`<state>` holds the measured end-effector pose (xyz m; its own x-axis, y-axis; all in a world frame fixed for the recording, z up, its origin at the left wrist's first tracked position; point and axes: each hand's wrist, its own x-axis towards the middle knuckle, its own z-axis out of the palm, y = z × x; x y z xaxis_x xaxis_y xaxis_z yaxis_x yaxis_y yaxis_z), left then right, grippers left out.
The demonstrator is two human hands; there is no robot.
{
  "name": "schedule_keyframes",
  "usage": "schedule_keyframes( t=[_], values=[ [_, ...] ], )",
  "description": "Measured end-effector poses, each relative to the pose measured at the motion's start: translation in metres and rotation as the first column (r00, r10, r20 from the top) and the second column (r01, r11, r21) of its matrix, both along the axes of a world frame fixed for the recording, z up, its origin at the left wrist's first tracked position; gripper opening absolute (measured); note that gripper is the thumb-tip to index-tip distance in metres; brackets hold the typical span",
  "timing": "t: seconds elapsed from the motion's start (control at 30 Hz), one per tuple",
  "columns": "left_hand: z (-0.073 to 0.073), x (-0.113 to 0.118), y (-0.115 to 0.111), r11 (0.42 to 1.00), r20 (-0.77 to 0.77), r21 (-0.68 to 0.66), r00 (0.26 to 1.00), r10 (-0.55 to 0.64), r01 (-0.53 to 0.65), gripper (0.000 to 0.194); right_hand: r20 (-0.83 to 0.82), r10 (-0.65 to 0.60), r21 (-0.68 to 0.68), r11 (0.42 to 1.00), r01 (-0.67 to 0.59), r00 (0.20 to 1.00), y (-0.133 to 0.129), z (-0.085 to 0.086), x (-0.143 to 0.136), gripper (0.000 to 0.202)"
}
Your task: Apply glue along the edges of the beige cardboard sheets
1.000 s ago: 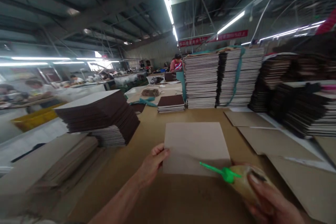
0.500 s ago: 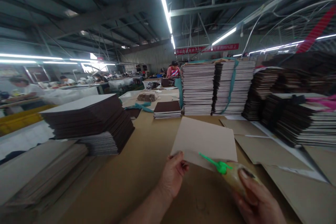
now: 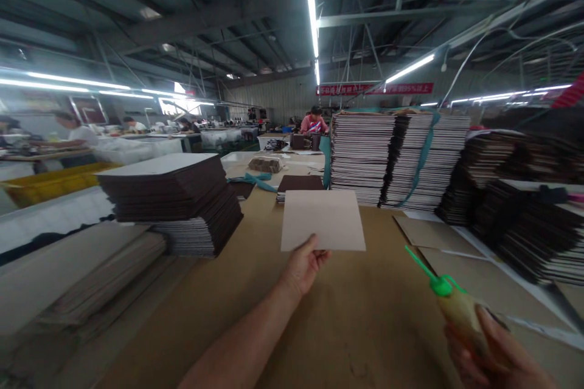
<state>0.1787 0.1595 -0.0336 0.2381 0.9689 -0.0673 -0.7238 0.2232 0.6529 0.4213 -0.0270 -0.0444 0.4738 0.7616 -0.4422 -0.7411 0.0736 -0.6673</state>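
A pale rectangular board is pinched at its near edge by my left hand, thumb on top and fingers beneath. It is held over the brown-covered table. My right hand, at the lower right, is wrapped round a yellowish squeeze bottle with a green cap and thin green nozzle. The nozzle points up and to the left, apart from the board. Beyond the board lies a short stack of dark brown boards, partly hidden by it.
Stacks of dark and white-edged boards stand at left, with tan sheets nearer. Tall stacks tied with teal strips rise behind right; more dark stacks and flat tan boards lie right. A co-worker sits farther back.
The right hand and the bottle have moved right and away from the board. The left hand has turned the board squarer to me and shifted it left. The view has swung slightly left.
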Motion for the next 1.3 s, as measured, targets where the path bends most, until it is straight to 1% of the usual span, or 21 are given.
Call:
schedule_keyframes(
  t=[0.07, 0.13, 0.17, 0.2, 0.27, 0.3, 0.37, 0.43, 0.5, 0.6, 0.7, 0.8, 0.9, 1.1, 1.2, 1.3],
  values=[
    [-0.011, -0.003, 0.004, 1.0, 0.028, -0.003, 1.0, 0.001, -0.001, 0.021, 0.108, 0.009, 0.052, 0.999, -0.015, 0.994, 0.004, 0.014, -0.007, 0.047],
    [-0.021, -0.005, 0.004, 1.0, 0.033, -0.012, 0.999, 0.008, -0.008, 0.02, 0.208, 0.001, 0.125, 0.992, -0.028, 0.978, 0.015, 0.034, -0.023, 0.042],
    [-0.024, -0.006, 0.004, 1.0, 0.03, -0.012, 0.999, 0.012, -0.012, 0.02, 0.233, -0.009, 0.144, 0.989, -0.025, 0.972, 0.022, 0.044, -0.032, 0.043],
    [-0.026, -0.007, 0.004, 1.0, 0.026, -0.007, 1.0, 0.017, -0.017, 0.021, 0.275, 0.019, 0.187, 0.98, -0.072, 0.961, 0.03, 0.055, -0.043, 0.043],
    [-0.028, -0.01, 0.003, 1.0, 0.012, 0.01, 1.0, 0.026, -0.026, 0.025, 0.368, 0.023, 0.229, 0.967, -0.114, 0.929, 0.051, 0.074, -0.064, 0.043],
    [-0.027, -0.011, 0.002, 0.999, -0.001, 0.02, 1.0, 0.027, -0.027, 0.027, 0.423, 0.044, 0.243, 0.957, -0.16, 0.905, 0.062, 0.083, -0.074, 0.043],
    [-0.026, -0.014, 0.001, 0.999, -0.035, 0.036, 0.999, 0.025, -0.024, 0.031, 0.562, 0.08, 0.259, 0.928, -0.268, 0.823, 0.085, 0.095, -0.094, 0.043],
    [-0.025, -0.016, 0.001, 0.998, -0.06, 0.051, 0.998, 0.027, -0.024, 0.034, 0.691, 0.08, 0.271, 0.892, -0.36, 0.719, 0.108, 0.099, -0.111, 0.045],
    [-0.024, -0.017, 0.002, 0.997, -0.066, 0.079, 0.997, 0.032, -0.026, 0.038, 0.755, 0.067, 0.279, 0.867, -0.412, 0.652, 0.127, 0.094, -0.126, 0.05],
    [-0.024, -0.017, 0.004, 0.994, -0.077, 0.109, 0.996, 0.034, -0.025, 0.04, 0.798, 0.047, 0.282, 0.852, -0.441, 0.601, 0.145, 0.076, -0.14, 0.055],
    [-0.026, -0.016, 0.007, 0.993, -0.125, 0.117, 0.992, 0.017, -0.003, 0.041, 0.838, -0.024, 0.29, 0.866, -0.408, 0.545, 0.149, 0.056, -0.145, 0.05],
    [-0.028, -0.014, 0.009, 0.99, -0.147, 0.141, 0.989, 0.007, 0.014, 0.048, 0.872, -0.083, 0.286, 0.886, -0.365, 0.482, 0.146, 0.042, -0.141, 0.041],
    [-0.027, -0.011, 0.009, 0.989, -0.145, 0.147, 0.989, 0.003, 0.019, 0.048, 0.894, -0.098, 0.276, 0.889, -0.364, 0.437, 0.143, 0.035, -0.134, 0.039],
    [-0.024, -0.009, 0.006, 0.983, -0.122, 0.17, 0.991, -0.053, 0.073, 0.039, 0.908, -0.114, 0.286, 0.873, -0.396, 0.403, 0.147, 0.025, -0.127, 0.04],
    [-0.023, -0.011, 0.007, 0.984, -0.115, 0.17, 0.993, -0.037, 0.057, 0.033, 0.912, -0.143, 0.308, 0.858, -0.41, 0.384, 0.149, 0.022, -0.127, 0.038],
    [-0.022, -0.011, 0.008, 0.989, -0.124, 0.136, 0.992, -0.036, 0.053, 0.036, 0.916, -0.168, 0.321, 0.851, -0.415, 0.365, 0.149, 0.022, -0.126, 0.037]
  ],
)
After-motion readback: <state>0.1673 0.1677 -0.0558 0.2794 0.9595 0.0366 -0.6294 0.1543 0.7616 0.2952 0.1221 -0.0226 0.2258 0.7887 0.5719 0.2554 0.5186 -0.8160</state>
